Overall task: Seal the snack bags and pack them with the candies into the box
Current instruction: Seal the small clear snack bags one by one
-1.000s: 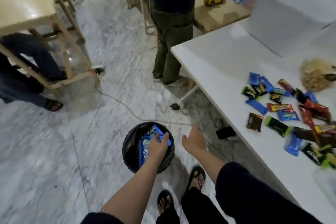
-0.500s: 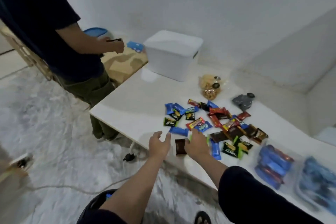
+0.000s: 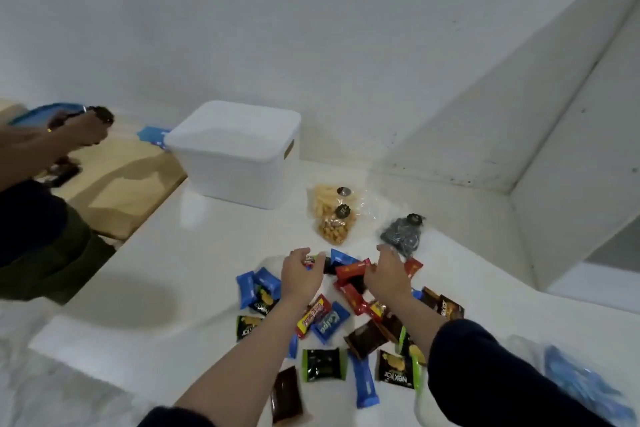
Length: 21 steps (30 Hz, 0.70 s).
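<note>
Candies (image 3: 332,319) in blue, red, green-and-black and brown wrappers lie scattered across the white table (image 3: 166,274), well in front of the white box (image 3: 235,152), which stands at the far side against the wall with its lid on. Just in front and to the right of the box lie two clear snack bags: one of yellow-orange snacks (image 3: 332,218) nearer the box, one of dark pieces (image 3: 403,234) further right. Each carries a dark round piece, perhaps a clip; whether either bag is sealed I cannot tell.

Both hands reach out over the far edge of the candy pile, on the box side. The left hand (image 3: 301,276) hovers with fingers loosely bent and nothing in its grasp; the right hand (image 3: 386,276) likewise, fingers relaxed and empty. They seem headed for the snack bags beyond the pile.

To do this step well, I judge it best to take one bag at a time, gather its loose neck with one hand, press out the air and fasten the mouth firmly with the other, keeping it upright so nothing spills. The box lid needs lifting before any packing.

Left of the box, another person's hand (image 3: 81,130) holds a dark object above a wooden surface (image 3: 114,184).
</note>
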### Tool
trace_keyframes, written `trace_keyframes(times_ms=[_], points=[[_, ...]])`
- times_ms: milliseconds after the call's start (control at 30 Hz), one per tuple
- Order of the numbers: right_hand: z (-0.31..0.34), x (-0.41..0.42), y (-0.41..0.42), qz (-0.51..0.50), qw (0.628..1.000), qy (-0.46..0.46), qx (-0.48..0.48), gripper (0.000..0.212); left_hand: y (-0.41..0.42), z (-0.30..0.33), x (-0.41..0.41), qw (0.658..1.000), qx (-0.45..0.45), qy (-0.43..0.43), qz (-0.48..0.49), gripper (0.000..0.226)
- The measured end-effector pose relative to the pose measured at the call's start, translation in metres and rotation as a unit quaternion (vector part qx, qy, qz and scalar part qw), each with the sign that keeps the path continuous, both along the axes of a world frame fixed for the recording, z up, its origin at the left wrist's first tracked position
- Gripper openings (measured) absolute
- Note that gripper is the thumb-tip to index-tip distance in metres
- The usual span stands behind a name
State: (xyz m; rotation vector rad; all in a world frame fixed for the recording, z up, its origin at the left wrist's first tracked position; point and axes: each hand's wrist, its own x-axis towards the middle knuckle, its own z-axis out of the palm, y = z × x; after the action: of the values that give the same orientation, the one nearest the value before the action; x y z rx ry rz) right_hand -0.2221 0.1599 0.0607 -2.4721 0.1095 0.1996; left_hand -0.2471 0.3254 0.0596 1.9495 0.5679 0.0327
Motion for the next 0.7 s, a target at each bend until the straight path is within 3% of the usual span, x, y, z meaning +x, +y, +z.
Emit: trace_keyframes(times_ms=[67, 200, 400, 533, 700], points=[[-0.001, 0.022, -0.002, -0.032, 0.999, -0.001, 0.016, 0.049, 0.004, -0.001, 0.027, 1.000, 0.003, 0.005, -0.031, 0.047], [-0.011, 0.064, 0.004, -0.116, 0.992, -0.005, 0.055, 0.036, 0.016, -0.005, 0.081, 0.995, 0.012, 0.013, -0.095, 0.045], [-0.014, 0.115, 0.029, -0.201, 0.967, 0.038, 0.151, 0.058, 0.020, -0.006, 0.153, 0.985, 0.034, 0.017, -0.171, 0.041], [-0.019, 0.138, 0.038, -0.244, 0.948, 0.073, 0.192, 0.064, 0.015, -0.019, 0.175, 0.980, 0.047, 0.031, -0.190, 0.033], [-0.030, 0.151, 0.048, -0.317, 0.919, 0.061, 0.226, 0.056, 0.011, -0.035, 0.182, 0.980, 0.036, 0.054, -0.186, 0.028]])
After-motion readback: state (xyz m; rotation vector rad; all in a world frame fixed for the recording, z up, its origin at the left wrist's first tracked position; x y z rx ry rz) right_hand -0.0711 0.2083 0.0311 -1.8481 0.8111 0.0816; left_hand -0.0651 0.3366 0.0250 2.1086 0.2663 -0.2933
